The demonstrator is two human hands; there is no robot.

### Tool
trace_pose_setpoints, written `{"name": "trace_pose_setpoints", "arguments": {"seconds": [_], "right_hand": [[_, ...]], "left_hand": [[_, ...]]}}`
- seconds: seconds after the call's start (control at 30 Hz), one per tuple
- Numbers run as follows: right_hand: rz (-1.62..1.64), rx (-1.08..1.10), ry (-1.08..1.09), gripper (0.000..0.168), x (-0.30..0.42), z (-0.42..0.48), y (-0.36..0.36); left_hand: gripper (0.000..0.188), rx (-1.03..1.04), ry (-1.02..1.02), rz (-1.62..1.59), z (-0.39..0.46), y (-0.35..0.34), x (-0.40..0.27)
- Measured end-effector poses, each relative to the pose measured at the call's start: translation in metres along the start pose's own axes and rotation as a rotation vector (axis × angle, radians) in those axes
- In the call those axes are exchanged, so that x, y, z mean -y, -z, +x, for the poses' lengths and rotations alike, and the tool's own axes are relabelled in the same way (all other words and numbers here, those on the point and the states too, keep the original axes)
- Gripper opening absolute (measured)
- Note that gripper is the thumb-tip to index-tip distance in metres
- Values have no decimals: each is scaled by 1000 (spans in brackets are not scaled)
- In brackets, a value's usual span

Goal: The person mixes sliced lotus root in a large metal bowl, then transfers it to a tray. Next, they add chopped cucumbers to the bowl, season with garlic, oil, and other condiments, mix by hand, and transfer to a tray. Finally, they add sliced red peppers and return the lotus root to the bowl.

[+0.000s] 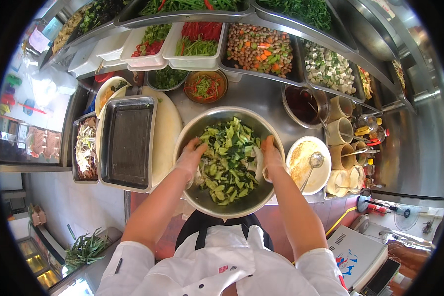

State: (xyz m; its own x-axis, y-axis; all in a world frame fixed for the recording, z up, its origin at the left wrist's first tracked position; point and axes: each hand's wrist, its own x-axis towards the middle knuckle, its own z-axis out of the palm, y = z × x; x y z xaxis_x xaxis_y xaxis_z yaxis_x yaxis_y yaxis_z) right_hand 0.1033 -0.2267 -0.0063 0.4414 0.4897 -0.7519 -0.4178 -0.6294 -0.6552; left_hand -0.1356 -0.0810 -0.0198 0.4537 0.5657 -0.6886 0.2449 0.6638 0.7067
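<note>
A large stainless steel bowl (pixel 229 211) of chopped green vegetables (pixel 227 159) sits at the counter's front edge, close to my body. My left hand (pixel 193 157), in a clear thin glove, reaches inside the bowl's left side with fingers spread at the greens. On the right, my right hand (pixel 271 157), also gloved, is inside the bowl by its wall; its fingertips are near the greens, and I cannot tell whether they grip anything. To the bowl's left stands an empty dark rectangular tray (pixel 127 140) over a round cutting board (pixel 168 125). A white bowl (pixel 327 177) with a ladle (pixel 315 161) stands to its right.
Behind are a bowl of sliced peppers (pixel 206 87) and a pot of dark liquid (pixel 303 105) with a utensil. Seasoning containers (pixel 340 129) and bottles line the right. A metal shelf (pixel 281 29) with food trays (pixel 259 51) spans the back. A tray of sliced food (pixel 86 148) stands left.
</note>
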Motion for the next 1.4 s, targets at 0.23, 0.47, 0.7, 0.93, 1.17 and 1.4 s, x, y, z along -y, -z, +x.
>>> {"name": "trace_pose_setpoints", "arguments": {"seconds": [0.23,0.47,0.7,0.93,1.17,1.4], "right_hand": [[117,14,-216,102,-30,13,-64],[524,0,-283,81,-62,-44,-28],[162,255,-82,72,-61,-46,-74],[-413,-164,338,75,-3,11,-18],[200,95,-209,104,-11,-29,-57],[174,-57,-90,105,-43,70,-12]], "left_hand": [[82,53,105,405,8,-62,-23],[32,-160,351,-367,15,7,67],[73,271,16,312,32,-24,33],[81,-152,86,-468,-24,0,57],[94,31,173,-215,-3,-48,18],[93,-94,-65,229,32,-41,-2]]}}
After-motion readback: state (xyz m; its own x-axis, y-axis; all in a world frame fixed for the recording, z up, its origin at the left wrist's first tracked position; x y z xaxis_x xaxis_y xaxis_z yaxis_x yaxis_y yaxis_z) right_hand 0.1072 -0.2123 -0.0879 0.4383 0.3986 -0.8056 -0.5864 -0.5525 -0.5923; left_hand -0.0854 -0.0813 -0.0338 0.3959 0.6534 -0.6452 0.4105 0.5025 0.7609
